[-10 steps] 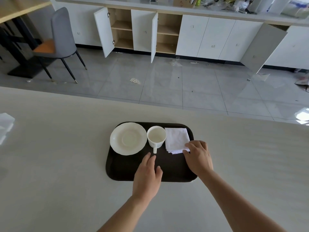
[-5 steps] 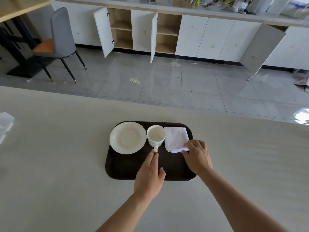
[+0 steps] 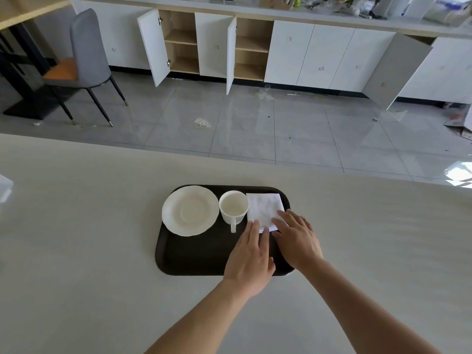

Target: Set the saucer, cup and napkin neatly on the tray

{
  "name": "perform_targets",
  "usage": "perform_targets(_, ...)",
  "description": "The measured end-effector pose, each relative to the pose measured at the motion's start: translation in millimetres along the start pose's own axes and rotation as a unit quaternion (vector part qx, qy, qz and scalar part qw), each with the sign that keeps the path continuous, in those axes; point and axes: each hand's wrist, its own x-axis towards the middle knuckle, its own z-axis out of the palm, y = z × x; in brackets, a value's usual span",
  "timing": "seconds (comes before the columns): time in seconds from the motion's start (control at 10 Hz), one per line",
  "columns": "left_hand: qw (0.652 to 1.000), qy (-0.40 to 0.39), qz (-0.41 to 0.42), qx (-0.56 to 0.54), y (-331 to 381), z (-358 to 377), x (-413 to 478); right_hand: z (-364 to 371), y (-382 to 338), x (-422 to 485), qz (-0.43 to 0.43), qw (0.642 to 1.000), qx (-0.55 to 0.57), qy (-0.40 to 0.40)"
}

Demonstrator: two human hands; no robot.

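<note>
A dark rectangular tray (image 3: pixel 194 256) lies on the pale table. Along its far side stand a white saucer (image 3: pixel 190 210) at the left, a white cup (image 3: pixel 233 207) in the middle with its handle pointing toward me, and a folded white napkin (image 3: pixel 264 208) at the right. My left hand (image 3: pixel 251 259) lies flat over the tray, fingertips at the napkin's near left corner. My right hand (image 3: pixel 297 238) rests with spread fingers on the napkin's near right corner. Neither hand grips anything.
The pale table (image 3: pixel 76 238) ends at a far edge beyond the tray. A white object (image 3: pixel 5 186) sits at the table's left edge. Beyond are a tiled floor, a grey chair (image 3: pixel 84 60) and white cabinets (image 3: pixel 217 47) with open doors.
My left hand has moved right, from near the cup's handle to the napkin's near left corner. My right hand has stayed on the napkin's near edge.
</note>
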Motion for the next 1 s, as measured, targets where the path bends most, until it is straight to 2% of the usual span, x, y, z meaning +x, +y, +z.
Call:
perform_targets(0.1, 0.994, -0.073, -0.036, 0.072, 5.4, 1.6, 17.9, 3.7, 6.4, -0.5, -0.026, 0.999, -0.018, -0.033)
perform_targets(0.2, 0.989, -0.093, -0.045, 0.102, 4.2, 4.3, 21.5, 4.7, 11.2, -0.2, -0.041, 0.998, -0.024, -0.044)
perform_targets(0.4, 0.989, -0.073, -0.036, 0.125, 0.5, 6.5, 28.0, -2.7, 3.3, 27.2, -0.025, 0.999, 0.006, -0.027)
perform_targets(0.6, 0.990, -0.067, -0.037, 0.119, 3.4, 0.9, 47.6, -0.5, 5.9, 65.0, -0.044, 0.988, -0.063, -0.135)
perform_targets(0.7, 0.991, -0.060, -0.034, 0.113, 3.2, -0.3, 50.2, 2.9, 10.0, 68.4, -0.051, 0.984, -0.069, -0.154)
perform_targets(0.8, 0.991, -0.064, -0.040, 0.112, 3.6, 0.7, 47.2, 0.7, 14.1, 64.2, -0.057, 0.989, -0.040, -0.131)
perform_targets(0.9, 0.993, -0.046, -0.035, 0.101, 2.6, 0.3, 42.3, -2.2, 19.7, 52.3, -0.049, 0.996, 0.004, -0.075)
perform_targets(1.0, 0.997, -0.023, -0.021, 0.064, 3.3, -5.0, 32.2, -10.7, 20.3, 43.2, -0.008, 0.998, 0.052, -0.042)
